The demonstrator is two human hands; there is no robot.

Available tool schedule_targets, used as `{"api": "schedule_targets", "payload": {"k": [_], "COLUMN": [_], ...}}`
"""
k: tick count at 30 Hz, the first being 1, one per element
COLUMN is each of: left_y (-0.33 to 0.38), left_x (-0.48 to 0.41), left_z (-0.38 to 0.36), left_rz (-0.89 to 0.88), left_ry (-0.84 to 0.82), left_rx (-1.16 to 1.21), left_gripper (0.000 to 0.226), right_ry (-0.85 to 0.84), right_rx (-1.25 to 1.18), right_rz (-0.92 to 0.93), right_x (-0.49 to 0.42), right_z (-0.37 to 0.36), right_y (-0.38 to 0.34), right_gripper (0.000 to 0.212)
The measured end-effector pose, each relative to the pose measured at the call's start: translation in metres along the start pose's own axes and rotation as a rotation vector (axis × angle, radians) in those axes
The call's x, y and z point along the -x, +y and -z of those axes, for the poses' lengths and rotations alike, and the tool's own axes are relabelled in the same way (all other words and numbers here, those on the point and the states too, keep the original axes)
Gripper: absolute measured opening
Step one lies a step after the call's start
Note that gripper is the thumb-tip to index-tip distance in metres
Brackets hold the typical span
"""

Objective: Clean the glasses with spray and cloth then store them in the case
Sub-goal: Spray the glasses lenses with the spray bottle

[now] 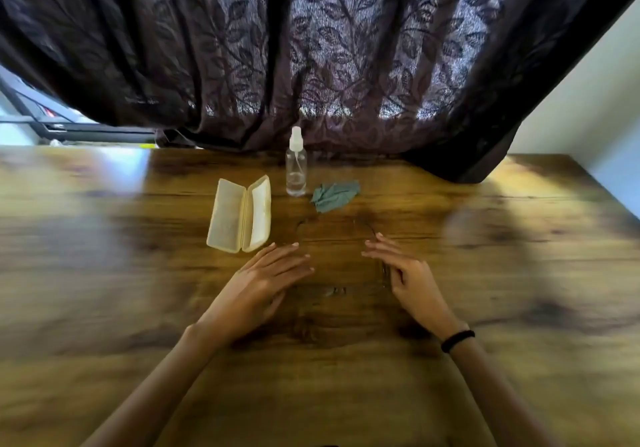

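Fingers (294,256) of the left hand (266,280) lie spread and loose, gripping nothing, palm down just over the surface (104,273). Those of the right hand (405,273) are likewise open and extended, empty, with a black band (457,340) on that wrist.

Between the two hands lie the glasses (346,273), nearly clear and hard to make out against the dark wood grain. A thin temple arm shows just beyond the right fingertips, and faint glints of the frame show near the right palm and midway between the hands. Whether either hand touches the frame cannot be told.

Taking the glasses as the landmark: the case (239,214) lies open beyond them and to the left, cream-coloured, both halves facing up, its near end just beside the left fingertips. The spray (296,166), a clear bottle with a white nozzle, stands upright farther beyond, close to the case's far end. The cloth (334,195), grey-green and crumpled, lies beyond the glasses, just right of the bottle and apart from both hands. A dark leaf-patterned curtain (311,48) hangs behind all of these, its hem reaching the far edge.
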State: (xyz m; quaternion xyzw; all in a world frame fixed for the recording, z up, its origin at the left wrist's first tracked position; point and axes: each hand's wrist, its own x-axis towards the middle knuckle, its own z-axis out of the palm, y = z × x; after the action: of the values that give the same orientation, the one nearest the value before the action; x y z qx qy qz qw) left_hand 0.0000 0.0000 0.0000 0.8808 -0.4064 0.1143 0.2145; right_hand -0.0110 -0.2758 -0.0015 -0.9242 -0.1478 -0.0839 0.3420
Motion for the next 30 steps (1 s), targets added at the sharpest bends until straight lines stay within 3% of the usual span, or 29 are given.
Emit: {"api": "schedule_targets", "payload": {"k": [8, 15, 20, 24, 30], "left_y": [-0.004, 0.004, 0.002, -0.007, -0.015], "left_x": [-0.004, -0.026, -0.042, -0.046, -0.043], "left_z": [0.003, 0.034, 0.066, 0.071, 0.061], "left_rz": [-0.017, 0.220, 0.255, 0.253, 0.336], "left_ry": [-0.025, 0.157, 0.090, 0.126, 0.378], "left_rx": [0.091, 0.578, 0.753, 0.779, 0.804], "left_gripper": [0.033, 0.035, 0.021, 0.018, 0.021], "right_ry": [0.067, 0.305, 0.404, 0.354, 0.143], "right_rx": [-0.075, -0.314, -0.306, -0.367, -0.581], "right_rz": [-0.041, -0.048, -0.065, -0.092, -0.091], "right_x": [0.004, -0.015, -0.040, -0.058, -0.076], "right_z": [0.003, 0.021, 0.026, 0.025, 0.036], "right_y": [-0.009, -0.027, -0.029, -0.028, -0.024], "right_gripper": [0.050, 0.032, 0.030, 0.024, 0.026]}}
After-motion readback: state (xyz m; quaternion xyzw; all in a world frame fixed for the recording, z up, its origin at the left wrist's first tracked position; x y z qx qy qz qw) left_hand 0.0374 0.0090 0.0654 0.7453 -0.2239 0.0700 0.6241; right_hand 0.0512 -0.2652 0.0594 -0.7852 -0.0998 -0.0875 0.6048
